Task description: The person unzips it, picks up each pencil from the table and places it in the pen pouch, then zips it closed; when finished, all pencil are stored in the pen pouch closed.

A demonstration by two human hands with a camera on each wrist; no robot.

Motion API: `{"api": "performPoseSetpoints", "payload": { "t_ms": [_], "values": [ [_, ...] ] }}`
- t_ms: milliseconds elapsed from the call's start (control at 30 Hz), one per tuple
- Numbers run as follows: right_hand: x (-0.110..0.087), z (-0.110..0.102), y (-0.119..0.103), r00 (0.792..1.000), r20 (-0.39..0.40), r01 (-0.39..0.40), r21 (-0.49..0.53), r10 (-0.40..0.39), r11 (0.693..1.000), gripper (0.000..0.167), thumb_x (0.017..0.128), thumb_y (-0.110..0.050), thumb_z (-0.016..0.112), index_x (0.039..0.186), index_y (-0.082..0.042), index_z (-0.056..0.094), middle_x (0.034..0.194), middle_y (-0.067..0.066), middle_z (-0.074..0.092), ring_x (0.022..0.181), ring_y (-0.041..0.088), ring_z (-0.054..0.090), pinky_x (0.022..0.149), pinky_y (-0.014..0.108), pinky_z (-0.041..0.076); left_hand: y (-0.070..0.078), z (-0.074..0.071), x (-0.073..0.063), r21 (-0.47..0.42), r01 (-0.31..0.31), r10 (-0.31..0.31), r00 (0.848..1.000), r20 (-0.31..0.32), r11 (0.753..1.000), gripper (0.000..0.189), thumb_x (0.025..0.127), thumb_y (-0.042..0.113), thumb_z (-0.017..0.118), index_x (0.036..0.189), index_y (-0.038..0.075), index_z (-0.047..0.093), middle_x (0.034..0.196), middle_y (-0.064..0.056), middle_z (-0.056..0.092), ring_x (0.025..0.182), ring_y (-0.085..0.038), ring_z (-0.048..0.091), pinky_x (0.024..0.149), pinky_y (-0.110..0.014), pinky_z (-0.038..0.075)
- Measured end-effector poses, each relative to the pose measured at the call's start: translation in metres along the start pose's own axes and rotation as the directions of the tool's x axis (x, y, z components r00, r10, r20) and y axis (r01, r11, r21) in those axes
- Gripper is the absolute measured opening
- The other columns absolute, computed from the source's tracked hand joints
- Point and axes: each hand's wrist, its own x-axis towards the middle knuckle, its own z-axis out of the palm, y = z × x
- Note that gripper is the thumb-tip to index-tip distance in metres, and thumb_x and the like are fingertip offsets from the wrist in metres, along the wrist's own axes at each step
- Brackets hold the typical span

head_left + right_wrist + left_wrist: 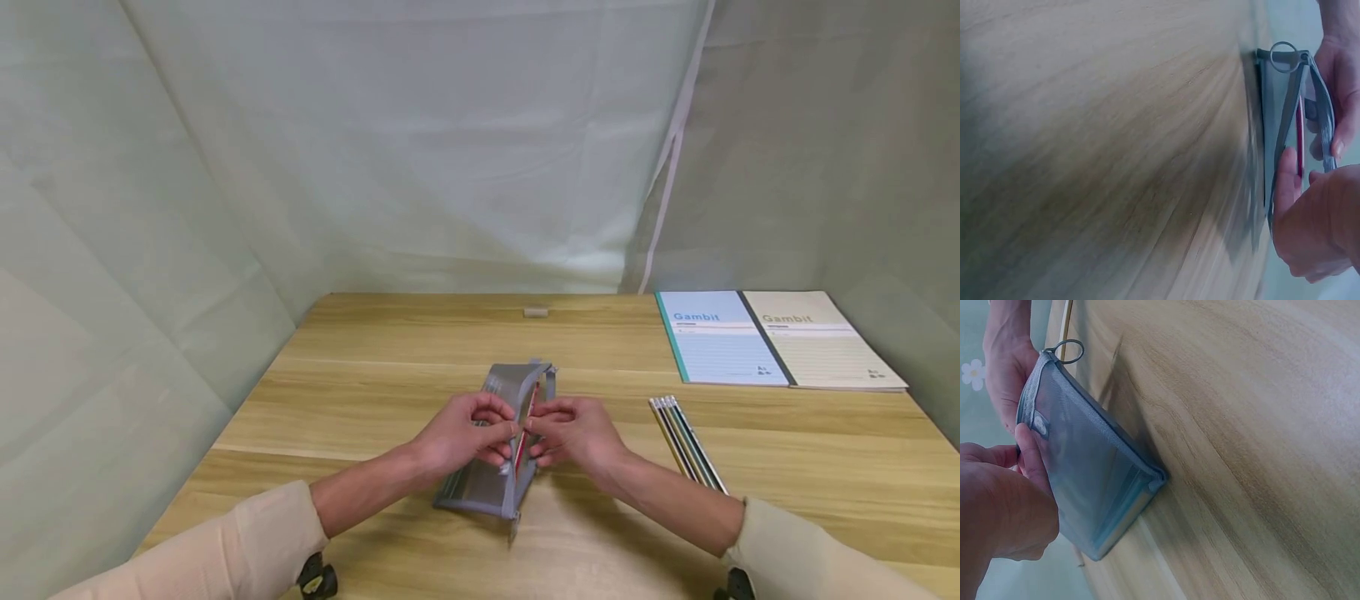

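Observation:
A grey see-through zip pencil case [480,493] stands on the table, its zipped mouth parted at the top. My left hand [467,431] pinches one lip of the mouth between thumb and fingers. Opposite it, my right hand [576,432] pinches the other lip. Between the lips shows a slim red stick [1300,134], perhaps a pencil; most of it is hidden within the case. From the zip's near end hangs a ring pull [1072,351]. Through the clear side in the left wrist view, other contents are too blurred to tell.
Several pencils [686,442] lie side by side to the right of my right hand. At the back right are a blue notebook [723,350] and a cream notebook [828,354]. A small eraser-like block [536,312] lies near the table's far edge, before pale curtains.

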Motion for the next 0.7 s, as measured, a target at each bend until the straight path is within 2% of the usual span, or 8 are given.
{"api": "performPoseSetpoints", "payload": {
  "t_ms": [167, 367, 533, 633, 700],
  "values": [
    [-0.002, 0.0, 0.001, 0.999, -0.043, 0.011, -0.07, -0.015, 0.997, 0.032, 0.1, -0.002, 0.072, 0.127, 0.013, 0.066, 0.101, 0.022, 0.073, 0.067, 0.02, 0.071, 0.058, 0.032, 0.065, -0.001, -0.001, 0.0, -0.007, -0.007, 0.007, 1.0, -0.001, 1.0, 0.02, 0.103, 0.002, 0.068, 0.118, -0.009, 0.061, 0.098, -0.013, 0.065, 0.077, -0.016, 0.071, 0.071, -0.029, 0.066],
    [-0.015, -0.012, 0.002, 0.991, -0.111, 0.051, -0.173, -0.071, 0.984, 0.024, 0.099, -0.002, 0.074, 0.12, 0.007, 0.072, 0.099, 0.015, 0.07, 0.065, 0.021, 0.068, 0.053, 0.031, 0.062, 0.0, -0.001, 0.0, -0.003, -0.007, 0.007, 1.0, -0.005, 1.0, 0.022, 0.103, 0.002, 0.068, 0.12, -0.01, 0.06, 0.098, -0.013, 0.066, 0.076, -0.015, 0.071, 0.07, -0.028, 0.065],
    [-0.031, -0.035, 0.004, 0.985, -0.117, 0.087, -0.297, -0.127, 0.951, 0.026, 0.098, -0.003, 0.075, 0.121, 0.007, 0.072, 0.1, 0.012, 0.071, 0.071, 0.025, 0.069, 0.053, 0.031, 0.059, 0.001, -0.003, -0.001, 0.0, -0.01, 0.01, 1.0, -0.001, 1.0, 0.027, 0.104, 0.004, 0.068, 0.123, -0.012, 0.059, 0.099, -0.014, 0.066, 0.077, -0.015, 0.071, 0.071, -0.028, 0.065],
    [-0.04, -0.053, 0.004, 0.983, -0.117, 0.09, -0.376, -0.143, 0.922, 0.031, 0.098, -0.005, 0.076, 0.127, 0.006, 0.071, 0.106, 0.012, 0.074, 0.082, 0.024, 0.072, 0.061, 0.029, 0.06, 0.001, -0.005, -0.002, -0.001, -0.013, 0.013, 1.0, 0.001, 1.0, 0.027, 0.104, 0.004, 0.068, 0.123, -0.013, 0.058, 0.1, -0.015, 0.066, 0.077, -0.016, 0.071, 0.071, -0.027, 0.065],
    [-0.045, -0.065, 0.004, 0.979, -0.124, 0.088, -0.448, -0.16, 0.89, 0.035, 0.098, -0.008, 0.077, 0.131, 0.003, 0.07, 0.113, 0.012, 0.075, 0.092, 0.023, 0.073, 0.068, 0.027, 0.06, 0.0, -0.006, -0.002, -0.001, -0.016, 0.016, 1.0, 0.002, 1.0, 0.027, 0.104, 0.004, 0.068, 0.123, -0.013, 0.058, 0.101, -0.016, 0.066, 0.078, -0.015, 0.071, 0.071, -0.027, 0.065]
  ]
}}
